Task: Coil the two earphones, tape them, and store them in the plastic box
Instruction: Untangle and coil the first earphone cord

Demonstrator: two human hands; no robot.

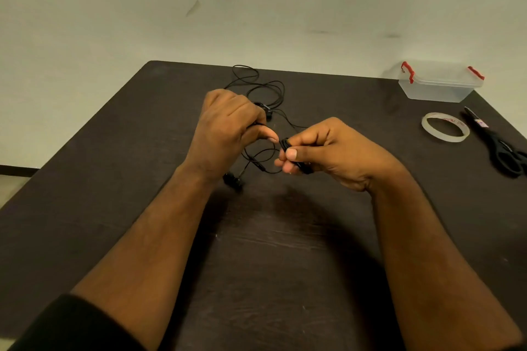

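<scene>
the right hand (322, 148) pinches a small coil (285, 145) of thin, limp earphone cord above the table (114, 179); the left hand (228, 125) grips the loose cord. light and springy, best pinched across its loops.

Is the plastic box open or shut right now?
Shut. The plastic box has its lid seated on top, with both red latches folded down at its ends. Nothing is visible inside it.
</scene>
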